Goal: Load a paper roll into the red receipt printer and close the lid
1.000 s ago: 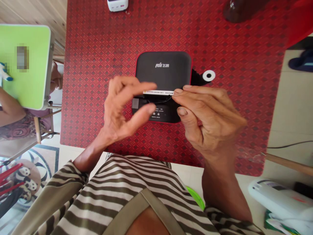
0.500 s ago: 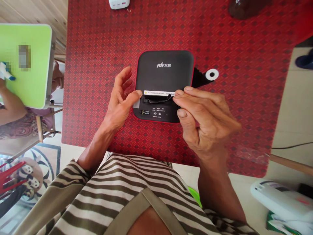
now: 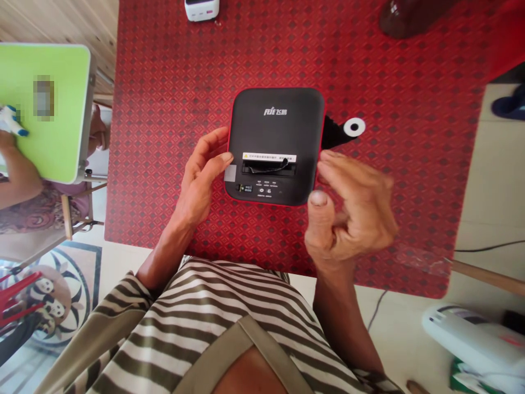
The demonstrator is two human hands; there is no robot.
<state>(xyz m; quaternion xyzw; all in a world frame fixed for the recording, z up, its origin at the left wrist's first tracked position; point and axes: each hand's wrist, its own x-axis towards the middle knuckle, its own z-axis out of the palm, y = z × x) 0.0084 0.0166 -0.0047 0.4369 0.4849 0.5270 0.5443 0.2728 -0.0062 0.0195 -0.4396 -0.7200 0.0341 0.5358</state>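
Observation:
A black printer [image 3: 275,131] with a red rim and white FEIE lettering lies on the red patterned table [image 3: 164,71]. A thin dark strip [image 3: 268,167] with a curled end pokes out of its front slot. Along the printer's left edge sits my left hand [image 3: 200,175], thumb at the rim and fingers against the side, partly hidden by it. On the right, my right hand [image 3: 355,202] has its thumb and fingers apart, fingertips close to the printer's edge, with nothing visible in it. Behind the printer's right side is a black piece [image 3: 334,133] ending in a white ring [image 3: 354,127].
A white device [image 3: 202,10] stands at the table's far edge, and a dark brown object [image 3: 404,19] is at the far right. To the left, another person's arm [image 3: 20,169] rests by a green table [image 3: 61,142]. A white appliance [image 3: 471,334] is at lower right.
My right hand has drawn back from the slot and strip to the printer's right edge, its fingers opening. My left hand's fingers have come in against the left side.

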